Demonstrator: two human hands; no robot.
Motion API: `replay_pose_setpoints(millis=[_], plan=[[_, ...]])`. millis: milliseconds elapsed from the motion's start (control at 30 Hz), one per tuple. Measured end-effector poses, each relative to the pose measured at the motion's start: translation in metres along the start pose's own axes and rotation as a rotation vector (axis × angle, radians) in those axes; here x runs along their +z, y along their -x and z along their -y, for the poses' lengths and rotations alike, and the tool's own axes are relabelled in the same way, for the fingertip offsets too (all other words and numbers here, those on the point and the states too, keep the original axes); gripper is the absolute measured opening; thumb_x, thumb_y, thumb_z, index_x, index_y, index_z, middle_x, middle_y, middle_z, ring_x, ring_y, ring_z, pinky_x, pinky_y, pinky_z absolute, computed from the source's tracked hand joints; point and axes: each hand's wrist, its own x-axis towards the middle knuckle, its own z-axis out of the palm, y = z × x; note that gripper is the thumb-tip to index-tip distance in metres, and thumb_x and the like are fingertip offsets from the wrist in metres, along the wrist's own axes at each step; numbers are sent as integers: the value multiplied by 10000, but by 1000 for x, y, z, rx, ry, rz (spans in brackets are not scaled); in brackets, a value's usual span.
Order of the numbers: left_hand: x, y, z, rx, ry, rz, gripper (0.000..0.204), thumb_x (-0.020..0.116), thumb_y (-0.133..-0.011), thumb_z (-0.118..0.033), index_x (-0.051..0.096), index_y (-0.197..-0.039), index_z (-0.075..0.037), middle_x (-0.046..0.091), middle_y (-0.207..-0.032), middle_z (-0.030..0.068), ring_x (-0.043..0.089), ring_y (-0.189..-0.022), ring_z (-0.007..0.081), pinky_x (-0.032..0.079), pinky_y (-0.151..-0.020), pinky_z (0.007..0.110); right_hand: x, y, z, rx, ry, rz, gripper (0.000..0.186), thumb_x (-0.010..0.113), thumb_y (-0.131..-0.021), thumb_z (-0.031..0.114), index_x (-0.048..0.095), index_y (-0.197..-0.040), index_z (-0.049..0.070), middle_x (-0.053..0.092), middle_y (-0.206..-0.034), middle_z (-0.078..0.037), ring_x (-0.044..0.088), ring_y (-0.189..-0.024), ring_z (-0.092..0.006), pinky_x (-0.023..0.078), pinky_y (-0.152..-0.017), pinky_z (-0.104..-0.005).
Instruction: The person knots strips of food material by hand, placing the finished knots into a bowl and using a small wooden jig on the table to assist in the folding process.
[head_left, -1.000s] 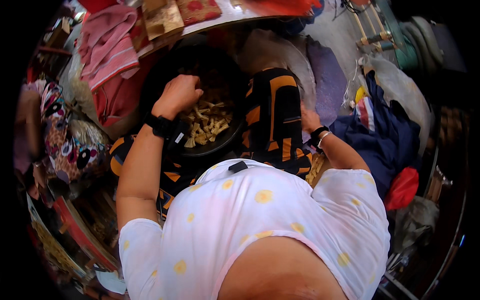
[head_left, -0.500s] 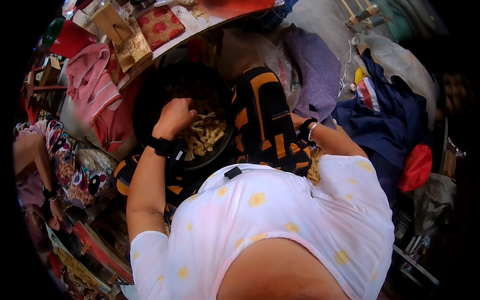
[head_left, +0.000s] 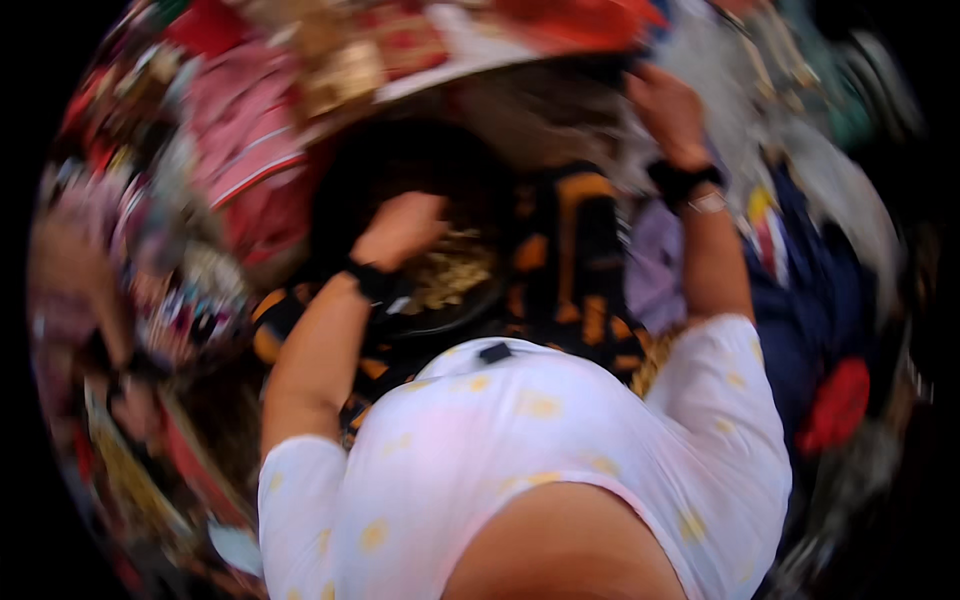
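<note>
My left hand (head_left: 402,230) is over a round black basin (head_left: 330,190), with its fingers curled in and what they hold hidden. Pale yellow, knobbly short pieces (head_left: 452,270) lie in the basin, too blurred to name. Stretched forward, my right hand (head_left: 668,105) is near the right end of the table; motion smears its fingers. A dark band circles each of my wrists. My knee, in black and orange patterned trousers (head_left: 575,240), stands just right of the basin.
Ahead is a table (head_left: 480,45) with a red patterned cloth and a wooden block. A pink towel (head_left: 245,120) hangs at its left. To the right lie dark blue cloth (head_left: 825,290) and a red bag (head_left: 835,405). Another person's arm (head_left: 95,270) shows at far left.
My right hand has swung forward and up from beside my knee to near the table's end. My left hand stays over the basin. The whole view has shifted and blurred.
</note>
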Motion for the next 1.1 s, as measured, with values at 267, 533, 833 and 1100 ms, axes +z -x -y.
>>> replay_pose_setpoints(millis=[267,533,833,1100], plan=[[22,-11,3,129,48,-170,150,583,-635,-133,659,-702,-23,633,-715,178,631,-698,325,509,-624,402,67,11,-20,-101,-723,630,200,596,-839,149,590,-980,7,613,-981,-106,565,-933,-214,434,-837,-316],[23,-4,-4,51,23,-245,145,602,-632,-147,663,-700,-35,642,-723,147,624,-749,305,461,-715,397,186,141,-137,-149,-128,508,319,606,-832,226,554,-1079,31,605,-1005,-112,564,-954,-227,445,-822,-327],[9,-6,-2,172,84,-170,160,608,-649,-197,665,-702,-57,626,-695,172,626,-667,326,509,-583,413,168,52,-99,-245,-297,412,329,610,-813,231,565,-1079,41,609,-1004,-142,572,-953,-258,448,-816,-336],[3,-3,13,-15,17,-1,231,581,-729,-202,631,-863,-21,623,-826,206,599,-813,368,487,-722,436,191,66,-58,-271,-106,386,339,613,-797,235,575,-1079,50,612,-1003,-168,580,-952,-285,451,-810,-344]])
